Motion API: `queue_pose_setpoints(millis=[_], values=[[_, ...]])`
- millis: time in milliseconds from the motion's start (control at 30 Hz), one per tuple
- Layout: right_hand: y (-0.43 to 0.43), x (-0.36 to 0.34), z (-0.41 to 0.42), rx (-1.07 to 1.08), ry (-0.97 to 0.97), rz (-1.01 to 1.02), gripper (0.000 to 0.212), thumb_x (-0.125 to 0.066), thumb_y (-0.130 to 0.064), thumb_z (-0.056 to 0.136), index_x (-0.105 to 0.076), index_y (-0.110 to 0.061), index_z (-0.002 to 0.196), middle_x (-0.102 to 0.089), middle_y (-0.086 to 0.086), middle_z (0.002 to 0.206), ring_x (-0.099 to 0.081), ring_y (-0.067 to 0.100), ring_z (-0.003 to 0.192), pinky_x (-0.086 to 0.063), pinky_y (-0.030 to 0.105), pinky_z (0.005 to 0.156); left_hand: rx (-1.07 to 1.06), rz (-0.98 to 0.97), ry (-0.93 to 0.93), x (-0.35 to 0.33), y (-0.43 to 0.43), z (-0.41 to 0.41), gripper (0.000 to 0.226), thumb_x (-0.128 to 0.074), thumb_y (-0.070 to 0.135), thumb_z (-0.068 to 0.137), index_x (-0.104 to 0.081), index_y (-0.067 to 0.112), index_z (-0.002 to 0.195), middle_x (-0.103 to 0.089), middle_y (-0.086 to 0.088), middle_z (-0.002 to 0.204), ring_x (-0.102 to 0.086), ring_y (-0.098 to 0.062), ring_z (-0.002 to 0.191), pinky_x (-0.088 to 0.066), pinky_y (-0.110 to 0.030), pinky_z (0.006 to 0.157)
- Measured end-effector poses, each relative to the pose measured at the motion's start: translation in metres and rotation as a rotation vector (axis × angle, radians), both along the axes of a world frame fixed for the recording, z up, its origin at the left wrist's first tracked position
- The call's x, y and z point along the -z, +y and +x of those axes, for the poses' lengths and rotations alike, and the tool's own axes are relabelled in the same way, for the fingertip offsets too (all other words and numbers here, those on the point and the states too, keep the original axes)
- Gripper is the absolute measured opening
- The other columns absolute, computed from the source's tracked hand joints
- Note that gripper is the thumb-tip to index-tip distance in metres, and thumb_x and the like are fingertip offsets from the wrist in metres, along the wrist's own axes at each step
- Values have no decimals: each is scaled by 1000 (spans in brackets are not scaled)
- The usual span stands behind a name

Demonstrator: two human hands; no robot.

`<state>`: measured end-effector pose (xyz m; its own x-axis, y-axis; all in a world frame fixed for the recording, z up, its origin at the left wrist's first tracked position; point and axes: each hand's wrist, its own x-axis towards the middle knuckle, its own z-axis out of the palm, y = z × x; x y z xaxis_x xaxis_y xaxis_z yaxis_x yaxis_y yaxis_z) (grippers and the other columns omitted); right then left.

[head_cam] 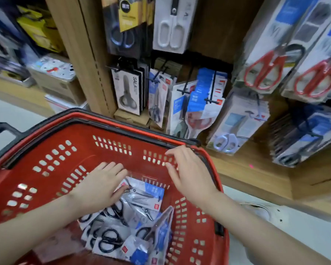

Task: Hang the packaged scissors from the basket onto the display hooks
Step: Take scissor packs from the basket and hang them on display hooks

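Clear plastic packs of black-handled scissors point(120, 222) lie heaped and overlapping in the bottom of the red basket point(46, 150), none of them lifted out yet. The left hand point(101, 185) lies flat and spread on the topmost pack, fingers extended, gripping nothing; the right hand point(187, 173) hovers open near the basket's far wall, fingers loosely curled and empty. Because the packs are slick and stacked crookedly, a pinch at one corner could drag a neighbour along or let the pack slide back into the heap. Beyond the basket, the display hooks point(211, 100) on the wooden shelf unit point(80, 54) are already crowded with blue-and-white carded scissors point(197, 109) hanging at angles, so a new pack's hanging hole may miss the hook tip or nudge hanging packs off. Motion blur hides the hanging holes themselves, so whether any is torn I cannot tell.
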<state>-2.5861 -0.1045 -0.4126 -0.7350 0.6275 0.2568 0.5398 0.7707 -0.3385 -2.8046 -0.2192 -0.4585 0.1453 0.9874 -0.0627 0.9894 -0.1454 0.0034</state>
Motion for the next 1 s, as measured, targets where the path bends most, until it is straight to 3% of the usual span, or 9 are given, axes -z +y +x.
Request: queue_pose_setpoints(millis=[67,133,233,500,567,667,833,900,1000], values=[[-13,23,-27,-72,-59,-135,24,-48,-23,95,-54,-14,116,-56,1,111,-55,18,104,-42,27,89,-98,-140,-3,26,-14,-20,41,-33,47,88,-64,20,92,-57,4,80,-56,-16,67,-42,-26,65],[-22,53,-48,-100,-156,-311,32,-44,-22,99,-46,-15,130,-48,-1,126,-45,15,119,-34,25,100,-165,-252,-76,50,-20,-30,55,-22,51,92,-61,17,111,-62,-3,102,-61,-20,85,-50,-31,74],[-30,111,-70,-18,-273,-506,37,-44,-23,99,-40,-15,136,-43,2,133,-41,17,125,-30,26,104,-263,-425,-181,82,-16,-38,53,-27,48,99,-33,15,141,-39,-7,142,-42,-26,126,-31,-35,105],[-42,218,-65,209,-476,-788,64,-58,-24,93,-25,-12,146,-26,6,152,-24,21,141,-20,28,115,-532,-529,-448,153,-1,-55,70,-46,47,95,-18,13,150,-21,-7,156,-20,-23,143,-21,-38,115],[-40,234,-62,348,-473,-775,68,-59,-22,92,-22,-10,148,-20,6,156,-18,22,144,-19,35,117,-694,-503,-640,169,-2,-55,76,-55,43,92,-17,12,151,-21,-10,156,-19,-25,144,-20,-37,116],[-38,247,-62,592,-303,-776,64,-65,-15,87,-34,-4,142,-35,13,147,-30,27,138,-23,33,115,-880,-419,-859,186,-4,-56,79,-67,35,85,-26,9,148,-34,-13,147,-31,-28,137,-27,-35,112],[-29,258,-69,922,-21,-983,63,-80,-20,72,-51,2,123,-56,19,122,-53,31,117,-38,35,100,-945,-307,-772,196,-2,-59,62,-77,22,75,-49,12,130,-51,-13,121,-49,-30,114,-38,-34,97],[-25,268,-67,980,-29,-997,76,-83,-36,62,-53,1,121,-59,19,120,-56,33,114,-42,42,99,-967,-318,-708,196,0,-62,58,-82,23,68,-54,14,119,-54,-9,114,-51,-27,110,-40,-37,95],[-22,263,-63,997,-88,-1034,63,-80,-24,74,-52,-1,126,-59,15,124,-55,31,115,-41,36,99,-890,-484,-734,189,3,-64,50,-87,29,62,-56,18,101,-59,1,96,-58,-20,94,-45,-29,77]])
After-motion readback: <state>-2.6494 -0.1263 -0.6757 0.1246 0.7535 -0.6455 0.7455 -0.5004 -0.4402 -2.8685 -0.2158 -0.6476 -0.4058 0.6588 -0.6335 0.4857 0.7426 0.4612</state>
